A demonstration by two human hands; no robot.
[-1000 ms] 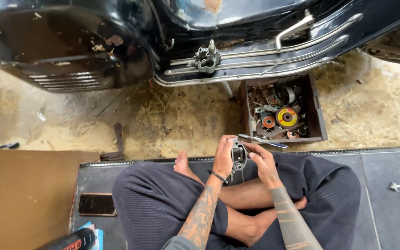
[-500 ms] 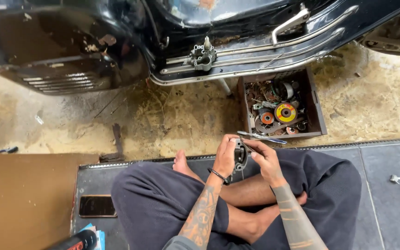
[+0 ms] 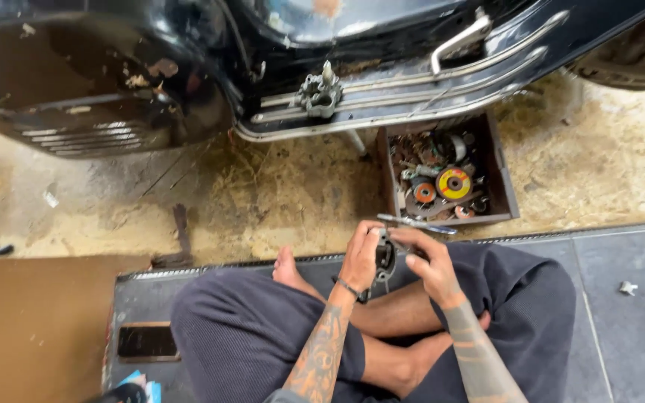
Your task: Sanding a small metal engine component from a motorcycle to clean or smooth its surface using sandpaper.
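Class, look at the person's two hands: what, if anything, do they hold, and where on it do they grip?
Both the left hand and the right hand hold one small dark metal part between them, each gripping a side. Finer detail cannot be told.

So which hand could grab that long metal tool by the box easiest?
Probably the right hand: it sits just below the long metal tool by the wooden parts box. The left hand grips the metal part, farther away.

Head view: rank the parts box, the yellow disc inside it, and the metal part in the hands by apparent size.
1. Parts box, clearly largest.
2 and 3. Unsure: the metal part, between the left hand and right hand, is nearer and partly covered; the yellow disc looks alike.
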